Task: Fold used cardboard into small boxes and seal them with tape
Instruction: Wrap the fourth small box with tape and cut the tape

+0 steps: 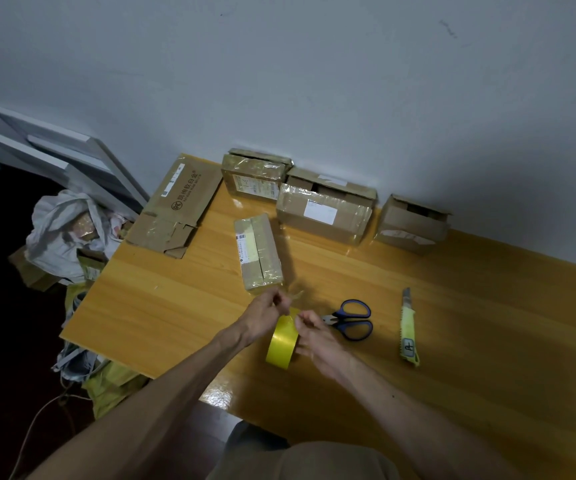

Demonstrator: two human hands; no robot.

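Counted on the glossy yellow wooden table [487, 341]: four brown cardboard boxes, one flattened brown cardboard sheet with printed lettering [175, 206], one roll of yellow tape [282, 342], one pair of blue-handled scissors [354, 320], one yellow-green utility knife [408, 329].

Boxes, one by one:
- small taped box [259, 252], alone mid-table, closed, just beyond the hands.
- back-left taped box [253, 178], against the wall.
- larger labelled box [324, 216], touching the back-left one, top flaps apart, dark inside, contents impossible to tell.
- back-right box [413, 225], apart from the rest, top open too, inside too dark to read.

Two bare hands over the near middle of the table.
- Left hand [267, 311]: fingertips pinching the loose clear end of the tape, above the roll.
- Right hand [317, 339]: fingers curled round the roll's right side, gripping it.
- Roll upright on its edge, just left of the scissors; resting on the table or lifted, cannot tell.

Off the table's left edge: one crumpled white bag [54, 237], with taped brown cardboard [84, 226] inside.
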